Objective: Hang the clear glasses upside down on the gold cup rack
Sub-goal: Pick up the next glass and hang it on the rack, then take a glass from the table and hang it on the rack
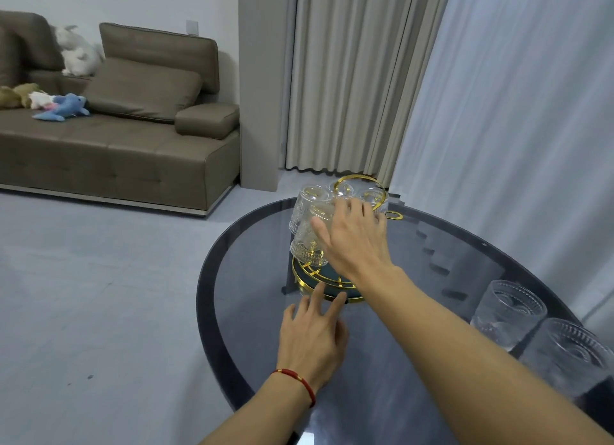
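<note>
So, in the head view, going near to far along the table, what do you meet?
Left hand → gold cup rack base → right hand on a hung glass → rack's top ring.

I count four glasses hung on one gold rack (319, 280) under my right fingers: (310, 200), (309, 242), (344, 189), (373, 195). Two more glasses stand right of my fingers, (508, 311) and (569, 358).

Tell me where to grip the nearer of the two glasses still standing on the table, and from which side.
Grip the nearer glass round its ribbed side wall, probably best coming from its left, over the bare table. It stands upright, mouth up, beside the second glass, which crowds its far side. The right hand is nearest it, at the gold rack.
</note>
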